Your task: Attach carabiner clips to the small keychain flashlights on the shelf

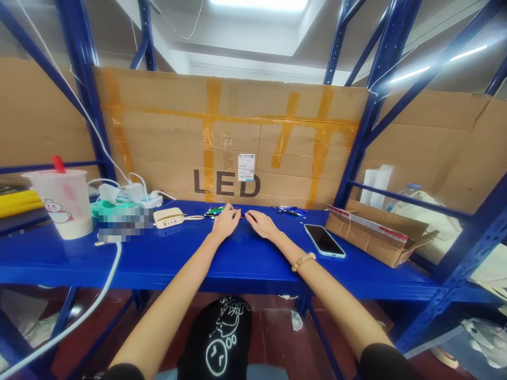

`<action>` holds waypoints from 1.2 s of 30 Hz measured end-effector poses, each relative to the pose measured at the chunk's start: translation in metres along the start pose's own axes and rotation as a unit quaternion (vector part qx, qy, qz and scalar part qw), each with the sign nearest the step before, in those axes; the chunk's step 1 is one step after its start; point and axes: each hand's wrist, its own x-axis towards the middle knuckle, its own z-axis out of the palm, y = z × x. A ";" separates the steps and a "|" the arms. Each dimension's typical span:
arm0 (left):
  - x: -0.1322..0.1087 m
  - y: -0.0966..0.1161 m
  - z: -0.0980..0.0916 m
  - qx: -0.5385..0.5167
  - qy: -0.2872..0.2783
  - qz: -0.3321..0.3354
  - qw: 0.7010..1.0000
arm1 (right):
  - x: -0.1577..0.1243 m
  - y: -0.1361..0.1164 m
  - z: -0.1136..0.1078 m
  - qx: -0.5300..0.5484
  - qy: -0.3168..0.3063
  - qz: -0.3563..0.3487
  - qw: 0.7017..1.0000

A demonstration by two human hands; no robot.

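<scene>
Both of my arms reach over the blue tabletop (245, 258) toward its back edge. My left hand (226, 222) is closed, its fingers pressed together beside a small heap of thin green, white and dark pen-like pieces (214, 212). My right hand (261, 224) is closed too, with its fingertips pointing at the left one. A tiny dark purplish bit shows in the narrow gap between the fingertips, too small to name. Farther right lies a second heap of thin blue and dark pen-like pieces (291, 211), apart from my right hand.
A phone (325, 240) and an open cardboard box (366, 232) are on the right. Leftward are a cream power bank (168, 218), a power strip (148, 199) with white cables and a drink cup (63, 206). A cardboard sheet (170, 142) stands behind, between blue posts.
</scene>
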 end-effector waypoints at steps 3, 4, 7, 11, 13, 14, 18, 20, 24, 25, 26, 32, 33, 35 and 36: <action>0.001 0.001 -0.002 0.008 0.022 -0.034 0.999 | 0.003 -0.009 0.002 -0.035 -0.011 0.022 0.999; 0.001 0.001 -0.001 0.008 0.030 -0.054 0.998 | 0.006 -0.013 0.004 -0.053 -0.019 0.034 0.998; 0.002 -0.005 -0.001 -0.010 0.066 -0.119 0.991 | 0.018 -0.031 0.015 -0.082 -0.021 0.059 0.995; 0.004 -0.016 -0.003 -0.062 0.124 -0.211 0.968 | 0.036 -0.052 0.031 -0.042 0.030 0.058 0.997; 0.005 -0.017 -0.005 -0.072 0.129 -0.239 0.960 | 0.039 -0.055 0.035 -0.001 0.038 0.045 0.998; 0.004 -0.017 -0.006 -0.069 0.125 -0.238 0.961 | 0.039 -0.054 0.035 0.021 0.037 0.037 0.998; 0.001 -0.009 -0.007 -0.027 0.071 -0.151 0.986 | 0.032 -0.035 0.031 0.128 0.027 0.029 0.991; -0.001 -0.006 -0.007 -0.006 0.040 -0.112 0.993 | 0.030 -0.023 0.029 0.199 0.012 0.030 0.980; -0.001 -0.007 -0.005 0.005 0.011 -0.101 0.995 | 0.032 -0.009 0.029 0.274 -0.007 0.016 0.961; -0.001 -0.007 -0.005 0.003 0.010 -0.104 0.995 | 0.033 -0.007 0.029 0.277 -0.004 0.015 0.961; 0.000 -0.008 -0.004 0.002 0.013 -0.108 0.994 | 0.034 -0.007 0.030 0.275 0.001 0.014 0.961; 0.000 -0.008 -0.006 -0.044 0.104 -0.148 0.982 | 0.037 -0.002 0.033 0.206 0.034 0.051 0.977; 0.001 -0.009 -0.006 -0.067 0.121 -0.157 0.978 | 0.037 -0.001 0.033 0.190 0.035 0.051 0.980; 0.003 -0.012 -0.004 -0.138 0.148 -0.170 0.965 | 0.037 0.000 0.033 0.163 0.029 0.044 0.985; 0.004 -0.014 -0.003 -0.184 0.157 -0.174 0.955 | 0.037 -0.001 0.033 0.153 0.019 0.040 0.987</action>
